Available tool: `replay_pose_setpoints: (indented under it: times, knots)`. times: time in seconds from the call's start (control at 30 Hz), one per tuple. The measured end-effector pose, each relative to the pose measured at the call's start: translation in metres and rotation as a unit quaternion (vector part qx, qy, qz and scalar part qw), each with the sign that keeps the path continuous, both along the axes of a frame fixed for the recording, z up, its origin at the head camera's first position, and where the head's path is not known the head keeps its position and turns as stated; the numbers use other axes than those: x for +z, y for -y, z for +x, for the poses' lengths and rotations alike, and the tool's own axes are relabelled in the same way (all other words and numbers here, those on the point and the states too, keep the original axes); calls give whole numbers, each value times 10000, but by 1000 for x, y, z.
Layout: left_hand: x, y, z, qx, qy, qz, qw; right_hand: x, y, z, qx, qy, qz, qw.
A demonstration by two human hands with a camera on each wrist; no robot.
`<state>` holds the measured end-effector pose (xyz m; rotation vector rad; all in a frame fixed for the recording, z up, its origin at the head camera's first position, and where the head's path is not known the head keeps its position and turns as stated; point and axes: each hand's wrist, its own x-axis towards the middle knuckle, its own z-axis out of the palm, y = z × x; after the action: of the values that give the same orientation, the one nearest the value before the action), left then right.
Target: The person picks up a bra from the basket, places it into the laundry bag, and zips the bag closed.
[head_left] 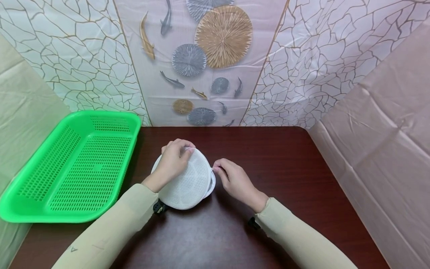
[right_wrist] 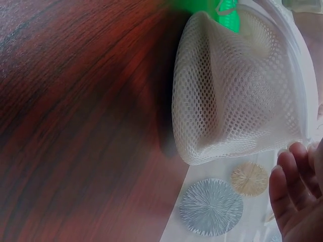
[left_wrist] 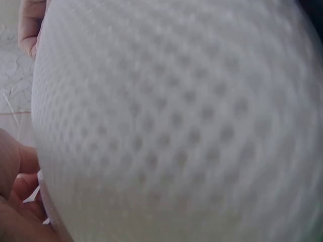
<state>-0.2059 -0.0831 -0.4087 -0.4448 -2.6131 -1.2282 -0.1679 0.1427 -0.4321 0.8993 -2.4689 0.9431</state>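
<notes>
A white mesh laundry bag [head_left: 186, 183] with a round, flat top is held above the table, tilted toward me. My left hand [head_left: 173, 160] grips its far left rim, thumb over the mesh top and fingers round the edge. At the right rim, my right hand [head_left: 235, 183] pinches something small between thumb and forefinger; what it is I cannot tell. Just below that pinch a white loop [head_left: 212, 185] stands out from the rim. In the right wrist view the mesh side [right_wrist: 242, 96] sags in folds. Mesh fills most of the left wrist view, blurred.
On the left a large green plastic basket [head_left: 134, 145] with slotted walls stands on the dark wood table [head_left: 279, 160]. A patterned cloth [head_left: 201, 93] hangs behind the table, and plain beige cloth [head_left: 386, 123] borders the right side.
</notes>
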Motion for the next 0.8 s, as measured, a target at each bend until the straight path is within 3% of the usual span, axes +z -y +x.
replay_pose_setpoints:
  times: [0.2, 0.43, 0.6, 0.8]
  knots:
    - [4, -4, 5, -586, -299, -541, 9964, -1, -1, -1, -187, -41, 86, 9998]
    - [7, -14, 14, -1217, -569, -1419, 9807, 1, 0, -1, -179, -194, 49, 9996]
    - [5, -17, 16, -1273, -634, -1571, 9773, 0, 1, 0, -148, -287, 11, 9995]
    - [1, -18, 16, -1171, -723, -1299, 9819, -1, 2, 0, -64, -258, -56, 9996]
